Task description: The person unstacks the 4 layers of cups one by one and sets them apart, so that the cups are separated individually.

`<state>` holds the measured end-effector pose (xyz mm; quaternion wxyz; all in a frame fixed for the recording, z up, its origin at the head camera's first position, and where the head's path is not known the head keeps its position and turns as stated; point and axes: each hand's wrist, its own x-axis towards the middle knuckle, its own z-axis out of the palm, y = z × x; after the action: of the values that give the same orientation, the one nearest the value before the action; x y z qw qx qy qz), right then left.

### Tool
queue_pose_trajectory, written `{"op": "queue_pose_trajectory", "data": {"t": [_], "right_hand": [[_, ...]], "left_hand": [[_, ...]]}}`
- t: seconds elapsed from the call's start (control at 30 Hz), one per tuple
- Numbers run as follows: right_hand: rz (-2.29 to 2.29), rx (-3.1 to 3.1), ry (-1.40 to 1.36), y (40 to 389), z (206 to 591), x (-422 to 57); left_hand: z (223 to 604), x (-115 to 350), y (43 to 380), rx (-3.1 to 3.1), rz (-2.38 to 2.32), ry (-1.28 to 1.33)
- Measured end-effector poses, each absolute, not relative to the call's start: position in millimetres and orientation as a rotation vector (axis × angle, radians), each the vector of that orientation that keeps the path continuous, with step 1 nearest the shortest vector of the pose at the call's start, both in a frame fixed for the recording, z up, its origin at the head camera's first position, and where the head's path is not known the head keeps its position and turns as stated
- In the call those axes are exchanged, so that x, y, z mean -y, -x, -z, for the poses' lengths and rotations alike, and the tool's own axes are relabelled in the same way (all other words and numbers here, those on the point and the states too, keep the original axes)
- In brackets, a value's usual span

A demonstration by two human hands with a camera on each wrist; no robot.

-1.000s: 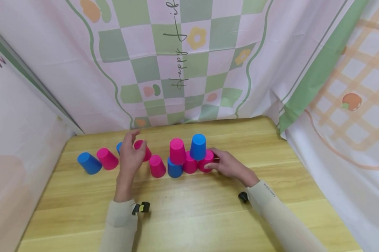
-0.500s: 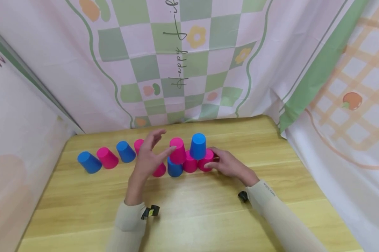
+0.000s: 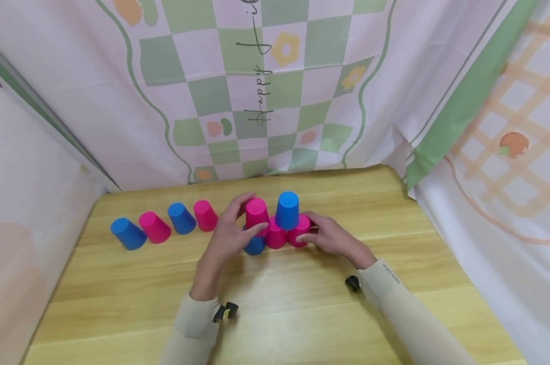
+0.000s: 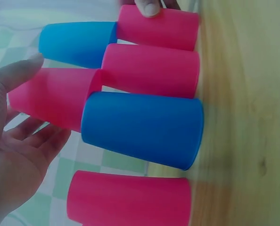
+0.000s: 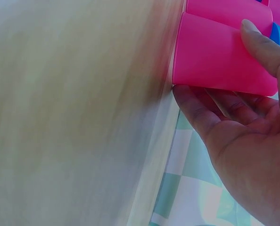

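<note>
In the head view, upside-down plastic cups stand stacked in two layers. My left hand reaches round the upper pink cup, thumb on the near side and fingers behind. That cup rests across the lower blue cup and the middle pink cup. Beside it on the upper layer sits a blue cup. With thumb and fingers, my right hand holds the pink cup at the right end of the bottom row. Another pink cup, hidden by my left hand in the head view, stands left of the stack.
Left of the stack stand a blue cup, a pink cup, another blue cup and another pink cup. The wooden table meets a checkered curtain at the back.
My left hand has moved right, from over the loose cups to the stack, and its fingers are now round the upper pink cup. The right hand stays in place.
</note>
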<state>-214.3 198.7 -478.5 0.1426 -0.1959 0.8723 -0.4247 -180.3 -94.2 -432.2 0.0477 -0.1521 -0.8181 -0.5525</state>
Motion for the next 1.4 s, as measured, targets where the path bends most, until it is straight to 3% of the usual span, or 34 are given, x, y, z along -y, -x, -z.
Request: {"op": "queue_pose_trajectory", "data": {"t": [1.4], "right_hand": [[1.224,-2.496,0.555,213.7,477.1,-199.7]], "left_hand": [[428.4,96.9,173.6,2.495,1.646,0.436]]}}
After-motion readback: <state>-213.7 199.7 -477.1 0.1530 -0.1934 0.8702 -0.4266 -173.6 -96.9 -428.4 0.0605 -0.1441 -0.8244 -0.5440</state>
